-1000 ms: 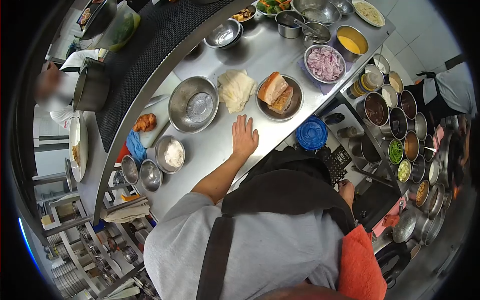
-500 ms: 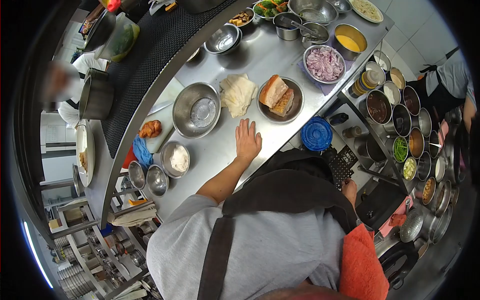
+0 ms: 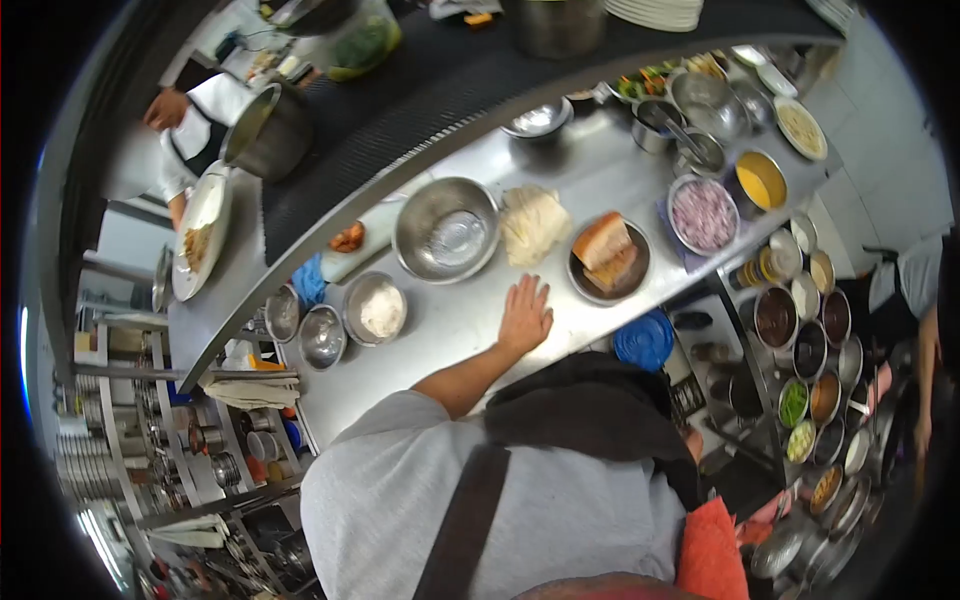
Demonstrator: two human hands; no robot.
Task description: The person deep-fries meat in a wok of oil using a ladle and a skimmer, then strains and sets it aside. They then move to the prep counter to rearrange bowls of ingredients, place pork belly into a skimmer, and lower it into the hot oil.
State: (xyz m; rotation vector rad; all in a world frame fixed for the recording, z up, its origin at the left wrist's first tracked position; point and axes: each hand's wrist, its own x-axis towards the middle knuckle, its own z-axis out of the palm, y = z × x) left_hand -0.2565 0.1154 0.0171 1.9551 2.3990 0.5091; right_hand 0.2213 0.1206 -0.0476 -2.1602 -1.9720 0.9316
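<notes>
The left hand (image 3: 525, 316) rests palm down on the counter (image 3: 448, 328). Its fingers are extended, slightly spread, and grip nothing. The crumpled pale sheet (image 3: 534, 226), material unclear, lies just beyond the fingertips. The meat bowl (image 3: 641, 285) stands near the hand on the right and contains two pieces of meat (image 3: 603, 238). The large metal bowl (image 3: 412, 236) stands beside the sheet on the left. The right hand (image 3: 694, 442) is largely hidden near the apron (image 3: 590, 412); its finger opening and any held item cannot be determined.
</notes>
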